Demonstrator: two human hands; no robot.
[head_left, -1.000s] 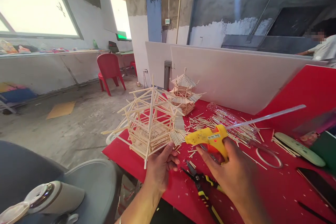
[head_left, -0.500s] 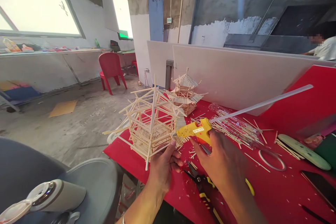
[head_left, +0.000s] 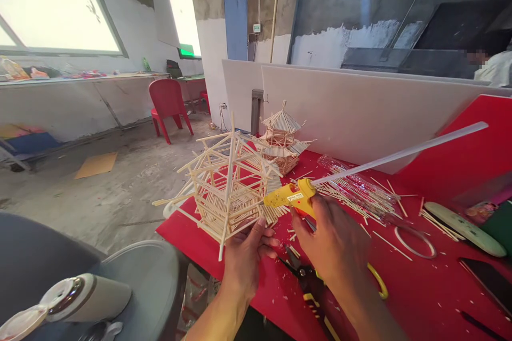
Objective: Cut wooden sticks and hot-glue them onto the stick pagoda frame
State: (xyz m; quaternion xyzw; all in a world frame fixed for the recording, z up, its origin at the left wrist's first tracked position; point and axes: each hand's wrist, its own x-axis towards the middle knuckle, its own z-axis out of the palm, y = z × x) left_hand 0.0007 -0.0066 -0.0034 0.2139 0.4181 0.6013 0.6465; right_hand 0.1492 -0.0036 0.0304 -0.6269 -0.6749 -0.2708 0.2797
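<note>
A pavilion model of thin wooden sticks [head_left: 230, 197] stands tilted at the red table's near left edge, its roof frame still bare ribs. My left hand [head_left: 246, 258] grips its lower right edge between thumb and fingers; some fingers are hidden under the sticks. In my right hand [head_left: 336, 240] is a yellow hot glue gun [head_left: 290, 196], with a long translucent glue stick [head_left: 404, 154] out of its back. The gun's nozzle points left and meets the model's right side; whether it touches a stick I cannot tell. Black-and-yellow pliers [head_left: 306, 277] lie below my hands.
Behind stands a second stick pavilion [head_left: 282, 141] with a covered roof. Loose sticks in clear plastic [head_left: 356, 186], a tape ring [head_left: 416, 242] and a phone [head_left: 486, 282] lie rightward. A grey stool [head_left: 152, 277] holds a white bottle [head_left: 96, 295]. A person [head_left: 494, 66] is far right.
The glue gun and my right hand have shifted slightly left. The model's near post and roof tip have moved a little left too, with my left hand still on it.
</note>
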